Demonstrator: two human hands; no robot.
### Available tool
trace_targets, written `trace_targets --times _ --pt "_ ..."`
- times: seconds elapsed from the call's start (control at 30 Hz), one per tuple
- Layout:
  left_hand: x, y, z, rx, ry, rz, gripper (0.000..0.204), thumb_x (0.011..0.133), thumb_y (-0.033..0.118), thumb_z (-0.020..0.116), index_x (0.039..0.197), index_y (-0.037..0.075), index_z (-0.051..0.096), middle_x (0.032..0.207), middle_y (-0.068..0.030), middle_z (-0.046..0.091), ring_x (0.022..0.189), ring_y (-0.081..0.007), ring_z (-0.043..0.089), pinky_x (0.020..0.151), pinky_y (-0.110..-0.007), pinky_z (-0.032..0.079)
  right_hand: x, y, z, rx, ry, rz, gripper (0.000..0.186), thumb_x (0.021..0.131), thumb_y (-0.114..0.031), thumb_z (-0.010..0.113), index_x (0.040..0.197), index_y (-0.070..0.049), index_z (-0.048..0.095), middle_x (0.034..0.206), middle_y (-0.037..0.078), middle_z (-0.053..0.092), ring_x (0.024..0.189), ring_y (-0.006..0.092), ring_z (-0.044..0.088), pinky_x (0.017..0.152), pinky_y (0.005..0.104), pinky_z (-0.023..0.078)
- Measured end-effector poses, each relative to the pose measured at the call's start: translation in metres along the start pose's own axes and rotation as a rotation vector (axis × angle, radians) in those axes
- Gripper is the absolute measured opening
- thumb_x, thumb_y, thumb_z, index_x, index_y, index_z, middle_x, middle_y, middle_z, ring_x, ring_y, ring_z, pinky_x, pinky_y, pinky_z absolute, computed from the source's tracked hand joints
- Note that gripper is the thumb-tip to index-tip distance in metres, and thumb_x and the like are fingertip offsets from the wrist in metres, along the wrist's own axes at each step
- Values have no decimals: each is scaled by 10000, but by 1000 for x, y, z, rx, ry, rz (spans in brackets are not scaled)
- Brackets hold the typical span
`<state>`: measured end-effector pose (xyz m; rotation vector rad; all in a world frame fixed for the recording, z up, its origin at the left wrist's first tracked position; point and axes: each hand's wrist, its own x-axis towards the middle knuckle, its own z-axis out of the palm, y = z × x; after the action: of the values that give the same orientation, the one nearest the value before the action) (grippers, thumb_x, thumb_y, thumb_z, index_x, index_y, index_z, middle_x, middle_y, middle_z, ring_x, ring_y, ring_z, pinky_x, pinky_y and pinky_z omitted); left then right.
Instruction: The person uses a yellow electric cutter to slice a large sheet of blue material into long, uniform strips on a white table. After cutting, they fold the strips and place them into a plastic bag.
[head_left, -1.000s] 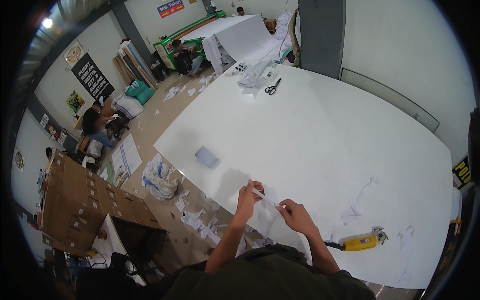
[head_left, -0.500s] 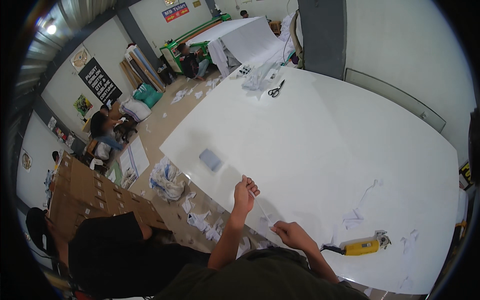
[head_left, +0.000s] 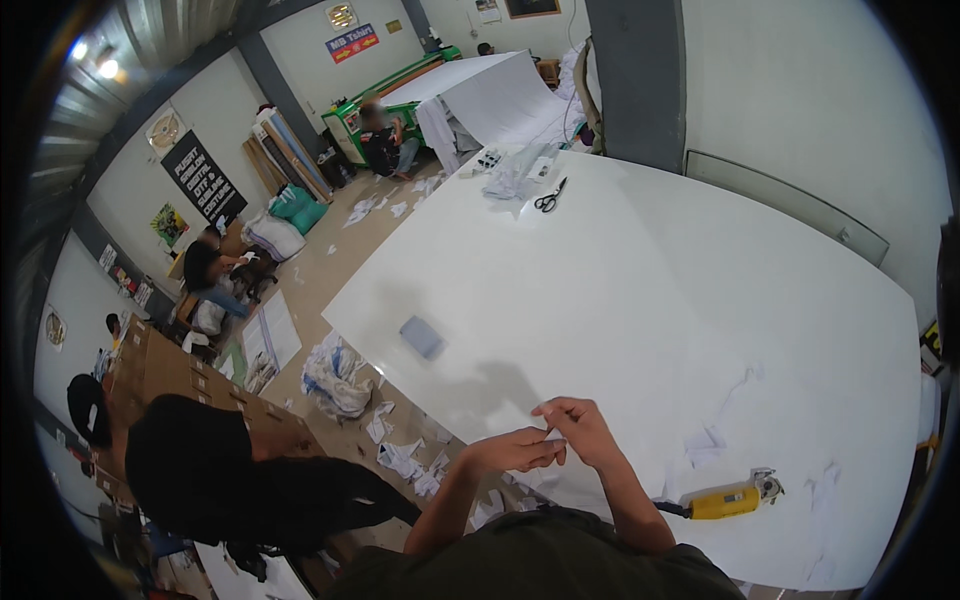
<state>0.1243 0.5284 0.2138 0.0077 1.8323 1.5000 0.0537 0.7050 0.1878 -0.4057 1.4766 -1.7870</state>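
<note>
My left hand (head_left: 518, 450) and my right hand (head_left: 583, 430) meet above the near edge of the white table (head_left: 620, 300). Both have their fingers closed around a thin white strip (head_left: 554, 435), of which only a small bit shows between the fingers. Right of my hands, a yellow handheld rotary cutter (head_left: 725, 502) lies on the tabletop. Farther left on the table sits a small grey-blue rectangular block or stack (head_left: 421, 338).
Black-handled scissors (head_left: 550, 195) lie near clear plastic packaging (head_left: 514, 178) at the table's far end. White scraps (head_left: 706, 444) lie on the right side. At my left a person in black (head_left: 190, 455) stands by cardboard boxes (head_left: 165, 375). Fabric scraps (head_left: 400, 459) litter the floor.
My hands have come together, and the strip that stretched between them is now mostly hidden. The left hand moved right and lower, the right hand slightly up. The person in black shifted.
</note>
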Motion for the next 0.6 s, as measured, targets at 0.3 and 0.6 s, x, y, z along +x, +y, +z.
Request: trace_targets --times 0.3,0.6 --pt "-23 -19 -10 -124 76 157 435 1116 340 399 1028 -18 629 657 56 356 577 -52 348 536 -244 332 14 12 -7 -143 -305 -179 183 1014 -123 616 1046 24 721 808 42 708 747 103 615 690 274 485" --pt "-16 -69 -24 -60 184 201 376 1117 296 407 1111 -10 626 749 13 524 668 -83 498 641 -264 447 26 25 -8 -320 -95 -141 145 972 -138 686 1012 0 706 774 3 641 692 65 559 636 248 462"
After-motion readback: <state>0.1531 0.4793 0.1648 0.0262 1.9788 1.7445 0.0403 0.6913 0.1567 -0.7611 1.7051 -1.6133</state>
